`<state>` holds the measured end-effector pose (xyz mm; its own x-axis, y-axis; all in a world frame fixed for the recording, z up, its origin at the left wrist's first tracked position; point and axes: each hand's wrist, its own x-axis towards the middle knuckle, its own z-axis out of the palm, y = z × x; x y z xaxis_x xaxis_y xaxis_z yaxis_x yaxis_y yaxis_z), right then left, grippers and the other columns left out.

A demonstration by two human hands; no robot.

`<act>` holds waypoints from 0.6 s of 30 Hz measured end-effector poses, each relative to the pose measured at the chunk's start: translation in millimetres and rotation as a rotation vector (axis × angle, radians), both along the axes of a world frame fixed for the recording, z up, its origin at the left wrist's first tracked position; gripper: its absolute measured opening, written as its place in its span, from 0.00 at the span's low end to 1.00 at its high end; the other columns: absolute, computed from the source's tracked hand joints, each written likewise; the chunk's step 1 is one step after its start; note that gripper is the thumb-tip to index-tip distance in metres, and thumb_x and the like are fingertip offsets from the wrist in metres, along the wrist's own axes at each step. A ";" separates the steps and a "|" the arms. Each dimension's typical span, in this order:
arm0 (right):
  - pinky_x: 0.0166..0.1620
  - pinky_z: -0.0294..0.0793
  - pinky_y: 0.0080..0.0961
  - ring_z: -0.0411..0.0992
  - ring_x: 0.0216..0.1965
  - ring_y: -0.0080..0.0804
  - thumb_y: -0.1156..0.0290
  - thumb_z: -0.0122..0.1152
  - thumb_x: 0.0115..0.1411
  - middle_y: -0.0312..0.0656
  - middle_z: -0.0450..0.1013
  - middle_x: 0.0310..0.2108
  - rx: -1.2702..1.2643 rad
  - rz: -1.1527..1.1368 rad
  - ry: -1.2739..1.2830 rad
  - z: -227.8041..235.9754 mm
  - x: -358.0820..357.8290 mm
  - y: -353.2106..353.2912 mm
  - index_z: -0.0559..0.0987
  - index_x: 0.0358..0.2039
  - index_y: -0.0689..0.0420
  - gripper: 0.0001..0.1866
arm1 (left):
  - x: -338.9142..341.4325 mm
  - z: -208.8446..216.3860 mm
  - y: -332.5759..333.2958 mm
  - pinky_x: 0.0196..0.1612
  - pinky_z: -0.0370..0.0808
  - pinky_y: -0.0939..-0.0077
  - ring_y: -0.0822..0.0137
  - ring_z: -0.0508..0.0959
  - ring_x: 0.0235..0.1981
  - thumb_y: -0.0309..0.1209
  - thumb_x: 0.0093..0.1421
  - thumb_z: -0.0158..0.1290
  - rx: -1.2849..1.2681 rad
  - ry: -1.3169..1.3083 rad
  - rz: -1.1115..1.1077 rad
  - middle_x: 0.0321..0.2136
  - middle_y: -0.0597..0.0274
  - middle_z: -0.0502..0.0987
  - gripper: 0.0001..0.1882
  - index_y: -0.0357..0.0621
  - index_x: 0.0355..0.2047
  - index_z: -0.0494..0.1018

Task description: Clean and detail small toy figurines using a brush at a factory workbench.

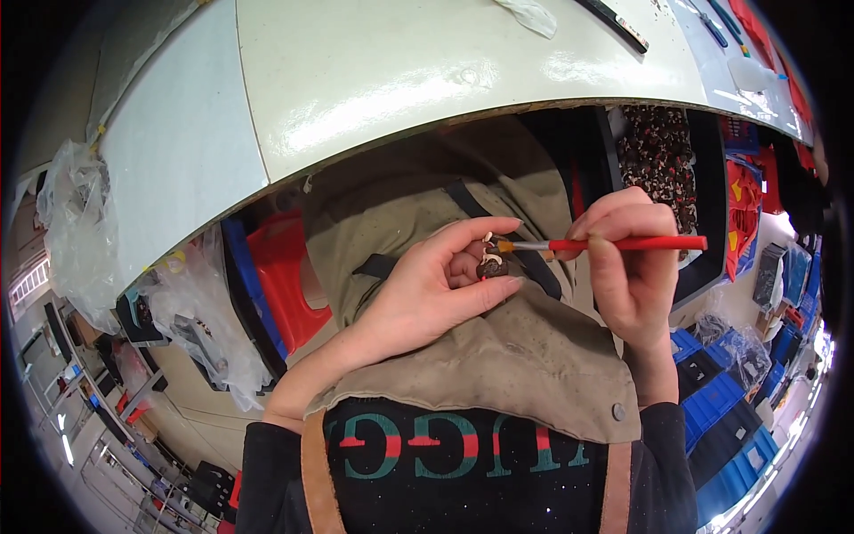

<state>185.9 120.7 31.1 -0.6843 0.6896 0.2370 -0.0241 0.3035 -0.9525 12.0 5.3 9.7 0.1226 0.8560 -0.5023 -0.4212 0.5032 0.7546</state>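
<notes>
My left hand [411, 292] is closed around a small dark brown and cream piece [492, 265] with a speck of red. Its thumb and index finger frame the piece, and part of it is hidden by the fingers. In my right hand [636, 276] is a slim paintbrush [663, 243] with a red handle, held like a pen. The brush's bristles reach the upper side of the piece and seem to touch it. Both hands are over my lap, above a brown apron [498, 356], just off the table's near edge.
A pale table [374, 71] curves across the top, with a black stick-like tool [614, 25] on it. Right of my lap, a black tray [707, 169] holds several small dark pieces. A red stool [280, 276] and plastic bags [76, 222] are at left, blue crates [712, 400] at right.
</notes>
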 end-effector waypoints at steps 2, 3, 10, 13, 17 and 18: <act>0.35 0.75 0.22 0.69 0.30 0.28 0.84 0.49 0.58 0.47 0.66 0.34 0.069 0.064 -0.101 4.2 6.7 6.5 0.65 0.38 0.61 0.08 | -0.7 1.3 -0.2 0.39 0.70 0.87 0.82 0.71 0.35 0.19 0.56 0.56 -0.035 -0.019 0.000 0.35 0.71 0.70 0.27 0.40 0.57 0.64; 0.37 0.76 0.24 0.69 0.29 0.28 0.83 0.45 0.61 0.48 0.64 0.36 0.139 0.121 -0.206 6.6 9.5 8.3 0.63 0.38 0.62 0.06 | -0.3 1.9 0.0 0.39 0.70 0.87 0.82 0.71 0.35 0.19 0.56 0.56 -0.031 -0.029 0.005 0.34 0.71 0.70 0.27 0.40 0.57 0.64; 0.37 0.75 0.23 0.70 0.29 0.28 0.82 0.45 0.61 0.48 0.65 0.36 0.041 0.090 -0.088 5.0 5.0 3.7 0.64 0.38 0.61 0.05 | 0.1 5.8 2.4 0.38 0.69 0.88 0.82 0.71 0.34 0.19 0.56 0.56 -0.055 -0.032 0.000 0.33 0.72 0.69 0.27 0.39 0.57 0.64; 0.37 0.75 0.23 0.70 0.30 0.28 0.82 0.46 0.61 0.48 0.65 0.35 -0.016 0.104 -0.188 11.4 10.7 6.0 0.64 0.38 0.61 0.05 | -0.9 6.2 1.1 0.38 0.70 0.87 0.82 0.71 0.34 0.20 0.56 0.56 -0.021 -0.015 0.001 0.33 0.72 0.69 0.27 0.39 0.57 0.64; 0.32 0.73 0.20 0.70 0.29 0.27 0.84 0.55 0.56 0.44 0.69 0.30 -0.136 -0.098 0.058 8.8 2.4 1.2 0.67 0.36 0.61 0.09 | 1.5 4.7 3.1 0.39 0.70 0.87 0.82 0.71 0.34 0.20 0.56 0.56 -0.030 -0.019 -0.012 0.33 0.71 0.70 0.27 0.39 0.57 0.63; 0.32 0.73 0.20 0.70 0.29 0.27 0.84 0.55 0.56 0.44 0.68 0.29 -0.033 -0.030 0.006 4.6 1.7 4.4 0.67 0.35 0.61 0.09 | 2.9 1.9 1.8 0.35 0.69 0.87 0.83 0.70 0.31 0.21 0.57 0.56 -0.003 0.000 -0.004 0.32 0.71 0.70 0.26 0.39 0.56 0.63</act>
